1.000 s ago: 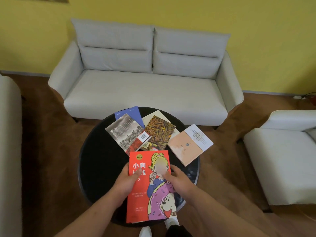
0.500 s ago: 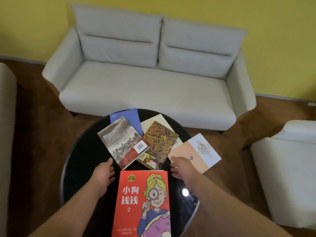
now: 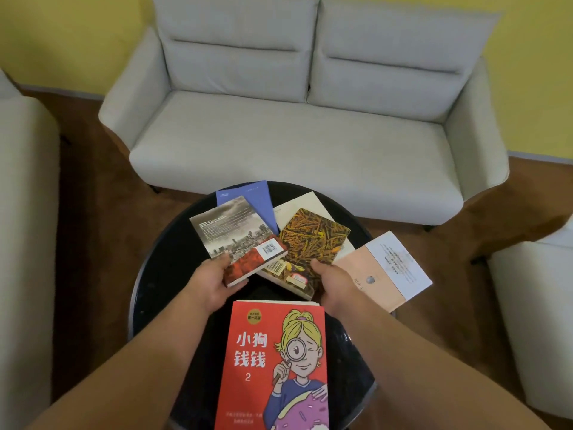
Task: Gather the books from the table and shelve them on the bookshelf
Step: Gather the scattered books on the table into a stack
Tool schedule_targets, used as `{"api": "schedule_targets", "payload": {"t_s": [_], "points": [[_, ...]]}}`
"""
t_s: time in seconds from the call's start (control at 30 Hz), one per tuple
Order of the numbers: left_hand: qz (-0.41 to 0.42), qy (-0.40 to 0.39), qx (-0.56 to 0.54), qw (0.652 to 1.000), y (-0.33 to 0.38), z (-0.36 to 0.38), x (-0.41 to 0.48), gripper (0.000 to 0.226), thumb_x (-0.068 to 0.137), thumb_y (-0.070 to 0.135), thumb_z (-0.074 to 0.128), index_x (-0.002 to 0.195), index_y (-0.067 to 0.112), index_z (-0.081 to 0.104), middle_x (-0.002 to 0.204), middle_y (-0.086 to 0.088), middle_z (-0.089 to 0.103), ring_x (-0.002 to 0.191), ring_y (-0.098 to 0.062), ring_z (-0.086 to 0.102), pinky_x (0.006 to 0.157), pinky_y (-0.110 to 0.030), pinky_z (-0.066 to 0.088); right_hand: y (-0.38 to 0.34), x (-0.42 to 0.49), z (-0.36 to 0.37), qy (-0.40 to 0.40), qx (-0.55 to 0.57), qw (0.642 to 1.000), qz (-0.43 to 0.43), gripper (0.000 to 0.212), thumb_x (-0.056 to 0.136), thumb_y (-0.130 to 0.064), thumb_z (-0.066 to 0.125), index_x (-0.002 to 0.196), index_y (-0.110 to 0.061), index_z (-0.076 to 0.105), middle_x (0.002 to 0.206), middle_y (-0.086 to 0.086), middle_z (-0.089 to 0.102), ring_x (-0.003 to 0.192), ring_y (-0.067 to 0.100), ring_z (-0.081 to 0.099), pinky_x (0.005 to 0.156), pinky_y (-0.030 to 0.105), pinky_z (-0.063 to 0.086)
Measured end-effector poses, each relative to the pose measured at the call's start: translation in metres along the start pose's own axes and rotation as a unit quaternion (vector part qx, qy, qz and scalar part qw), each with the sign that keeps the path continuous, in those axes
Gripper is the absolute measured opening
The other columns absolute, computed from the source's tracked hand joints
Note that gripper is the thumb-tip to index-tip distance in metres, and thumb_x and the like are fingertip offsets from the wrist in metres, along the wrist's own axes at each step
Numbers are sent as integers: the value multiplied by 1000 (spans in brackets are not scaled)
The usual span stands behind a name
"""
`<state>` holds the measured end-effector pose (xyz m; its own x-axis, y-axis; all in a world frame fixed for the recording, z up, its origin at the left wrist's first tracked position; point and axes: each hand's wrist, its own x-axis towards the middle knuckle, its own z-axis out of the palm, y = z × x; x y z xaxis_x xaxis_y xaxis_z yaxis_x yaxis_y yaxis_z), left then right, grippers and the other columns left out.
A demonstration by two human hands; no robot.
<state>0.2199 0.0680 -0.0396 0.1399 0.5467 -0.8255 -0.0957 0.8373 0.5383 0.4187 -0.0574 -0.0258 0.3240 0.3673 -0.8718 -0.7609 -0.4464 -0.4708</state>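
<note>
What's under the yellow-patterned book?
A cream book lies under the yellow-patterned book, showing past its far edge and right side. The cityscape book overlaps its left edge, and the right hand grips its near corner. Anything else beneath is covered.

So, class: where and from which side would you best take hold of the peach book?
Grip the peach book at its right edge, coming from the right: that white-banded part juts past the table rim, so fingers can probably slip underneath.

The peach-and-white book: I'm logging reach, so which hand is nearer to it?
Right. The right hand lies against the peach-and-white book; the left hand grips the cityscape book.
</note>
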Motion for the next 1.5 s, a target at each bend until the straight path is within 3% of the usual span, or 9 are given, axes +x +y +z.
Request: {"api": "schedule_targets", "payload": {"t_s": [0.43, 0.63, 0.73, 0.87, 1.0, 1.13, 1.3, 1.4, 1.5], "points": [[181, -85, 14, 980, 43, -24, -113, 25, 105, 26, 44, 121, 30, 63, 113, 2, 76, 100, -19, 75, 67, -36, 62, -48, -96, -61, 37, -106, 950, -292, 20, 105, -21, 55, 98, -39, 62, 107, 0, 76, 79, 18, 80, 58, 33, 63], [162, -145, 80, 973, 9, -55, -180, 27, 105, 33, 42, 116, 37, 66, 115, -2, 75, 103, -23, 74, 69, -36, 62, -22, -155, -83, 6, -81, 935, -346, 39, 108, -13, 45, 137, -39, 53, 113, -2, 77, 92, 26, 79, 73, 47, 65], [118, -174, 132, 969, -27, -73, -201, 29, 105, 31, 40, 114, 39, 67, 117, -5, 75, 103, -27, 73, 70, -39, 61, -11, -181, -98, 13, -67, 926, -370, 43, 108, -10, 45, 142, -37, 50, 111, -5, 78, 92, 24, 79, 64, 35, 65], [63, -201, 156, 965, -69, -89, -214, 26, 102, 26, 46, 116, 32, 67, 116, -9, 75, 105, -33, 72, 79, -50, 60, -6, -205, -115, 32, -85, 917, -389, 46, 108, -12, 46, 123, -53, 59, 103, -13, 79, 84, 17, 80, 56, 25, 61], [130, -171, 283, 935, -89, -97, -214, 30, 103, 15, 49, 114, 37, 67, 114, 0, 75, 107, -24, 71, 95, -47, 54, 0, -221, -118, 60, -99, 905, -409, 60, 109, -12, 44, 102, -71, 58, 105, -17, 77, 91, 15, 79, 64, 28, 64], [186, -120, 404, 888, -85, -90, -221, 31, 101, 19, 49, 100, 46, 64, 103, 10, 74, 96, -5, 67, 71, -19, 47, 13, -230, -128, 63, -20, 928, -367, 37, 108, -11, 45, 127, -40, 58, 111, -1, 76, 87, 20, 79, 57, 29, 63], [215, -54, 588, 778, -76, -82, -228, 16, 92, 29, 51, 96, 45, 52, 97, 7, 50, 87, -12, 52, 77, -30, 43, 57, -222, -141, 35, 104, 984, -143, 22, 107, -20, 46, 113, -7, 63, 81, 17, 79, 62, 29, 77, 44, 35, 59], [193, -127, 490, 840, -71, -77, -224, 27, 76, 18, 57, 87, 40, 68, 93, -1, 69, 86, -14, 64, 78, -30, 49, 95, -207, -136, 12, 102, 993, -59, 23, 108, -17, 43, 118, -3, 58, 89, 22, 78, 67, 34, 77, 53, 42, 63], [159, -171, 383, 894, -68, -73, -215, 40, 89, 7, 59, 102, 44, 69, 101, 17, 76, 90, -5, 73, 77, -26, 53, 118, -194, -129, -7, 54, 998, -26, 30, 106, -9, 38, 132, -3, 50, 124, 29, 69, 98, 41, 71, 89, 59, 58]]}}
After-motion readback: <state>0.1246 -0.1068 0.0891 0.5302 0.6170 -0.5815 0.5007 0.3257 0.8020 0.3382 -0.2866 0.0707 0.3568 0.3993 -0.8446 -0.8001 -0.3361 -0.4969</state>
